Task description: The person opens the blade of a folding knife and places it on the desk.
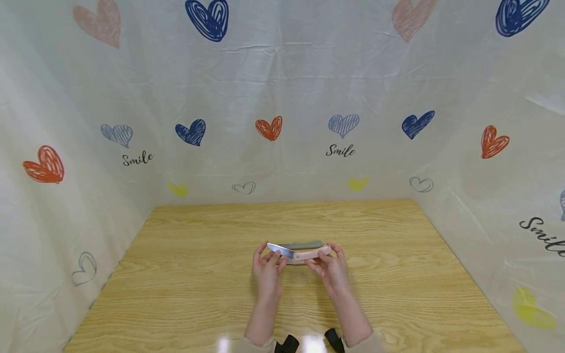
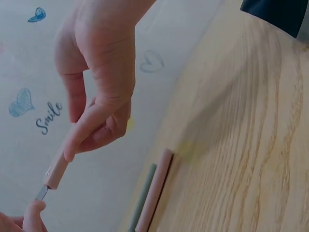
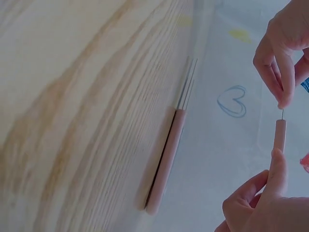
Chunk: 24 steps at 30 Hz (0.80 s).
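Note:
A knife with a pink handle (image 1: pixel 305 255) and a shiny blade (image 1: pixel 280 250) is held level above the table. My left hand (image 1: pixel 267 274) pinches the blade between thumb and fingers. The handle's far end is gripped by my right hand (image 1: pixel 334 274), thumb along its side, as the right wrist view also shows. Behind the held knife, a green-handled knife (image 1: pixel 307 244) lies on the table. A second pink-handled knife (image 3: pixel 166 164) rests beside the green one, mostly covered by the held knife in the head view.
The wood-grain table (image 1: pixel 190 274) spreads out around both hands. White sheeting (image 1: pixel 304 93) printed with hearts and "Smile" hangs at the back and both sides. Black wrist devices (image 1: pixel 287 344) sit at the sleeves near the front.

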Each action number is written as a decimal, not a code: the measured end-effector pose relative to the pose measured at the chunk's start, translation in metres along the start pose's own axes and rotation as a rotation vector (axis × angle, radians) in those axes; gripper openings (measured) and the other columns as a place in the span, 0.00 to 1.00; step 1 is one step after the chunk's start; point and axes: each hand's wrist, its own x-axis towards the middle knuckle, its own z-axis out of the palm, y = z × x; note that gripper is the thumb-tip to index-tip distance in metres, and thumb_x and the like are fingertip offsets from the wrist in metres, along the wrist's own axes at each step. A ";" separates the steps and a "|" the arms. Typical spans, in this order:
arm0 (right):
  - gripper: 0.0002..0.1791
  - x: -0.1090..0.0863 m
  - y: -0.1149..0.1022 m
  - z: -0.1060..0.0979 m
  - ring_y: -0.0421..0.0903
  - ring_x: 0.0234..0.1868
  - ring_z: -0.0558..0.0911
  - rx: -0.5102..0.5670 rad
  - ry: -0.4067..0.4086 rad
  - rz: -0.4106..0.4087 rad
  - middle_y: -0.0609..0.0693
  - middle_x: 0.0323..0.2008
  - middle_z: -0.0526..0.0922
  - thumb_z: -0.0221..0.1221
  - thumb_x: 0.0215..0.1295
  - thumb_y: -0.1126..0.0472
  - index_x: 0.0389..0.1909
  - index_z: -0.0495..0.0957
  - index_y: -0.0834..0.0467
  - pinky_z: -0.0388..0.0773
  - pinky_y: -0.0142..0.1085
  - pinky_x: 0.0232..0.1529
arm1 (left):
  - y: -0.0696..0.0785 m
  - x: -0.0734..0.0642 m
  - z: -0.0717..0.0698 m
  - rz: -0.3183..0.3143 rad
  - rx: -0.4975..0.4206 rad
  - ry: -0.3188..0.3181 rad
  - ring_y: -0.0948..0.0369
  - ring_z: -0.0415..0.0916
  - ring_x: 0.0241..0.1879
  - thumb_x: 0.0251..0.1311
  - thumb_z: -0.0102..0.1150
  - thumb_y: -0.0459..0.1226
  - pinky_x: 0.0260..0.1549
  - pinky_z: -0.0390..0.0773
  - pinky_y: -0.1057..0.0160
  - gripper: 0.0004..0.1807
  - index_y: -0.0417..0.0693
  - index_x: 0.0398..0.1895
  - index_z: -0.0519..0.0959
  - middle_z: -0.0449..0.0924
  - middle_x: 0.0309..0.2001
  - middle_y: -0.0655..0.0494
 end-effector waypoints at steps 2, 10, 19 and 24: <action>0.16 -0.001 0.001 0.001 0.45 0.40 0.79 0.020 0.003 -0.014 0.66 0.58 0.59 0.42 0.73 0.73 0.57 0.53 0.60 0.83 0.40 0.46 | -0.002 -0.002 0.000 0.005 -0.012 0.008 0.60 0.76 0.36 0.64 0.50 0.21 0.36 0.85 0.67 0.26 0.34 0.66 0.62 0.68 0.39 0.46; 0.17 -0.002 0.007 0.002 0.45 0.40 0.78 0.099 0.052 -0.050 0.66 0.57 0.58 0.41 0.72 0.75 0.57 0.53 0.60 0.83 0.43 0.47 | -0.010 -0.007 0.003 0.042 -0.058 0.045 0.60 0.75 0.36 0.66 0.50 0.21 0.39 0.85 0.65 0.25 0.37 0.65 0.61 0.66 0.41 0.47; 0.15 -0.005 0.008 0.003 0.45 0.42 0.79 0.164 0.077 -0.066 0.62 0.55 0.60 0.41 0.74 0.73 0.55 0.53 0.57 0.80 0.47 0.53 | -0.015 -0.011 0.008 0.058 -0.087 0.052 0.57 0.74 0.42 0.68 0.46 0.22 0.42 0.84 0.63 0.25 0.39 0.65 0.55 0.63 0.41 0.46; 0.15 -0.006 0.009 0.003 0.44 0.42 0.79 0.175 0.080 -0.075 0.60 0.54 0.62 0.42 0.74 0.73 0.55 0.54 0.57 0.81 0.46 0.51 | -0.015 -0.011 0.008 0.062 -0.084 0.048 0.59 0.74 0.41 0.68 0.46 0.22 0.43 0.84 0.63 0.24 0.39 0.65 0.55 0.64 0.42 0.46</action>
